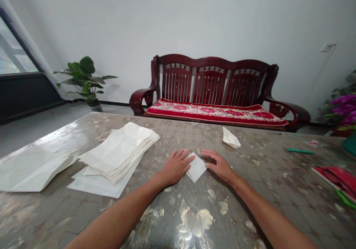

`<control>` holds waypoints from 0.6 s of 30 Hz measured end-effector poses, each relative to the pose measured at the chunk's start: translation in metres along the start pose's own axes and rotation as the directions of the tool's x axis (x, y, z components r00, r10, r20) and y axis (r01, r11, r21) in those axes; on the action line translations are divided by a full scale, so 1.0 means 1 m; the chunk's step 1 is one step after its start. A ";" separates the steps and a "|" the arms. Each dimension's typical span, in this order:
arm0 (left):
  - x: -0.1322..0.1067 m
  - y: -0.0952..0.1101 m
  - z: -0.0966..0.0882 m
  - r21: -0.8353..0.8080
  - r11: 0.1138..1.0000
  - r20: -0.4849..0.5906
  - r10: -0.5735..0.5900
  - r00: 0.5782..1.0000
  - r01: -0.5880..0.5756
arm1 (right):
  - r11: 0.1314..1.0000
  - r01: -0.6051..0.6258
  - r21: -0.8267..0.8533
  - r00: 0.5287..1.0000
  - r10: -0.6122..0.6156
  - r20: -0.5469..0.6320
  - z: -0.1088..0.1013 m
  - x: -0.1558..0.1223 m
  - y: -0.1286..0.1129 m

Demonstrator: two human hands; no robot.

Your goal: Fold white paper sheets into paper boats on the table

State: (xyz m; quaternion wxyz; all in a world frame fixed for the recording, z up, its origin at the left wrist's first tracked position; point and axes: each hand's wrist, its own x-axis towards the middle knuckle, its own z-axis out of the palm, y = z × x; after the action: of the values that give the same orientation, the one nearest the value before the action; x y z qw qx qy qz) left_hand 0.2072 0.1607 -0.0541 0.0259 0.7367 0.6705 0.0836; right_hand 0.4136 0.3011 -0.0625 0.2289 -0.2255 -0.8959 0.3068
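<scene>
A small folded white paper square (196, 167) lies on the glossy marbled tabletop (191, 219) between my hands. My left hand (175, 166) rests palm-down with its fingertips at the paper's left edge. My right hand (219, 165) lies flat just right of the paper, its fingers close to the right corner, though I cannot tell if they touch. Neither hand lifts the paper. Left of my left hand is a thick stack of creased white paper (119, 152), on a flat white sheet (94, 184).
A large creased sheet (33, 169) overhangs the table's left edge. A folded white paper piece (230, 138) lies ahead. At right are a green pen (300, 151) and red-and-green paper (336, 180). Beyond the far edge stand a wooden bench (214, 89) and potted plant (86, 80).
</scene>
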 end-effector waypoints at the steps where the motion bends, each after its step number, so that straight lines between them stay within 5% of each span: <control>1: 0.001 -0.001 0.000 -0.012 1.000 -0.002 0.001 1.000 -0.001 | 0.999 0.026 0.022 1.000 -0.026 0.011 -0.002 -0.004 -0.001; 18: 0.008 -0.014 0.005 -0.209 0.977 -0.031 -0.037 0.999 0.030 | 0.929 0.234 -0.286 0.972 -0.229 0.050 0.005 -0.014 -0.017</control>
State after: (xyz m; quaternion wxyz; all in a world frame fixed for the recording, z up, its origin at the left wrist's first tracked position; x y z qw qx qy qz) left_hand 0.1946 0.1703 -0.0607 0.0930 0.7169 0.6708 0.1657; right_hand 0.4176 0.2787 -0.0587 0.2210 -0.1472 -0.9531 0.1449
